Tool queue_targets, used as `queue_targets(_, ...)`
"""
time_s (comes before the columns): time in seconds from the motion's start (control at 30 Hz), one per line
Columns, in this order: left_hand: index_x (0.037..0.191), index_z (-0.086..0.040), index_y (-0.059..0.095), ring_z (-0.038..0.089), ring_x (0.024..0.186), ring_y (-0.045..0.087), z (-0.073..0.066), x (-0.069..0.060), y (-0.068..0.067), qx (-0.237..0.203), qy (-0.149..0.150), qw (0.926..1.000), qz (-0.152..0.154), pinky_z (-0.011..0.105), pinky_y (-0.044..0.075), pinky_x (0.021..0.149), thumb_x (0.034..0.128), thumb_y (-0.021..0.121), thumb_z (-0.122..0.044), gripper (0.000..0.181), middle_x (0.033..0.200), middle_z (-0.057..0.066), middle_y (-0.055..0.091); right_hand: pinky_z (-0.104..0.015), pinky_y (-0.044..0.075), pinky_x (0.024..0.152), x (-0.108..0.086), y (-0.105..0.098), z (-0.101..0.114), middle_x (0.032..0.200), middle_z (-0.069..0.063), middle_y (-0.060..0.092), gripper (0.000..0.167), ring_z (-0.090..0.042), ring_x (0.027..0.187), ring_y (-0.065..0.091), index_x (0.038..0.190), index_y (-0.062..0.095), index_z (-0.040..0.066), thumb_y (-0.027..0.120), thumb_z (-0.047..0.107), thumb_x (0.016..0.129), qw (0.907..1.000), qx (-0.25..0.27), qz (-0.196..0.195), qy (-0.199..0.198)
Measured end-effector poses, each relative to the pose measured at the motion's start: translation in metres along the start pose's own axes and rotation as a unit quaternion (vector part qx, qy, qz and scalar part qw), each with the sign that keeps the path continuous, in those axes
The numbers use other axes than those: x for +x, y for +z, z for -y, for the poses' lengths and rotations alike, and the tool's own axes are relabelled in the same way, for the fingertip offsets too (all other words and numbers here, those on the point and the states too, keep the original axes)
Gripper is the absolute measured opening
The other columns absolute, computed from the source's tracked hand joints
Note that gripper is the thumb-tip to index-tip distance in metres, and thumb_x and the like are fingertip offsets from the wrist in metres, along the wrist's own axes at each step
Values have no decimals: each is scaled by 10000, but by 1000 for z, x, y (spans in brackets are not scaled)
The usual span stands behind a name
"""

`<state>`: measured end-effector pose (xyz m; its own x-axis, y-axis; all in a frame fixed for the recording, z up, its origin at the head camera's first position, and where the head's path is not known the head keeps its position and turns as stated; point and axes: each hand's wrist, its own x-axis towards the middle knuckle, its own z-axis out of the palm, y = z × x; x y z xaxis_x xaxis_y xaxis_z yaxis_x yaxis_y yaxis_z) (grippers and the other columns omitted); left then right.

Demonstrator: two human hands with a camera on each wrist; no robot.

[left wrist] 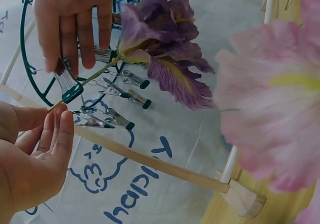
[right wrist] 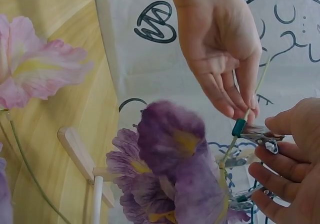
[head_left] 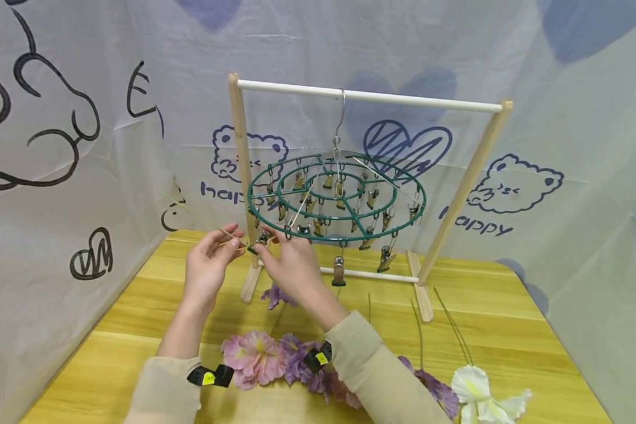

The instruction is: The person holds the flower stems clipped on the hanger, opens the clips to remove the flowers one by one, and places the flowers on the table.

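Observation:
My left hand (head_left: 209,265) pinches the thin green stem (right wrist: 262,79) of an artificial purple iris (left wrist: 167,44) between thumb and fingers. Thumb and index finger of my right hand (head_left: 294,265) hold a metal clip (right wrist: 257,132), the other fingers stretched out. The clip's green tip lies across the stem, between the flower head and my left fingertips; whether it bites firmly I cannot tell. Below the clip hangs the iris head, mostly hidden by the right hand in the head view. This clip is at the left edge of a green round hanger (head_left: 336,239).
The hanger carries several other clips (head_left: 338,272) and hangs from a white bar (head_left: 371,96) on a wooden stand (head_left: 463,194). Along the table's (head_left: 122,353) front lie pink flowers (head_left: 257,356), purple flowers (head_left: 437,391) and a white flower (head_left: 482,391), some with stems pointing back.

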<state>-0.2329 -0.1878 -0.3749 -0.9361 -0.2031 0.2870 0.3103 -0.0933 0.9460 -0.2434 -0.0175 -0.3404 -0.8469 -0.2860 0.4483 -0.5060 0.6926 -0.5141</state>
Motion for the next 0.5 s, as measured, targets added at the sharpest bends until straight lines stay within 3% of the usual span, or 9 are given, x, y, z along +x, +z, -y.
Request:
queue_targets(0.07,1392,79,566,113,1017,684,1,-3,1,-3,32,10000,-81,271,576,959,1044,578,14,355,1150,6,703,-345,575,833,1,-1,-2,1214,-63,741,416,-237,1085,703,1419,654,206,681,338,1026,10000,43,41,-29)
queue_targets(0.2,1335,79,602,116,973,702,5,-6,4,-172,100,9995,-241,288,586,948,1032,591,31,307,1117,26,710,-405,570,922,1,-3,-4,1243,-65,735,395,-260,1140,689,1397,669,186,682,324,1028,9998,115,154,-45)
queue_targets(0.37,1199,50,655,123,959,709,8,-8,7,-436,108,9984,-342,290,591,934,1021,623,15,184,1120,17,709,-375,562,853,1,-7,-8,1155,-42,759,358,-245,1056,707,1332,704,169,705,329,1011,9997,82,189,-147)
queue_targets(0.5,1234,76,643,117,925,714,11,-11,8,-582,-29,9971,-490,286,593,924,1017,626,18,226,1078,17,722,-346,537,801,1,-8,-10,1048,-18,766,323,-211,969,707,1257,728,149,737,325,986,9991,208,260,-263)
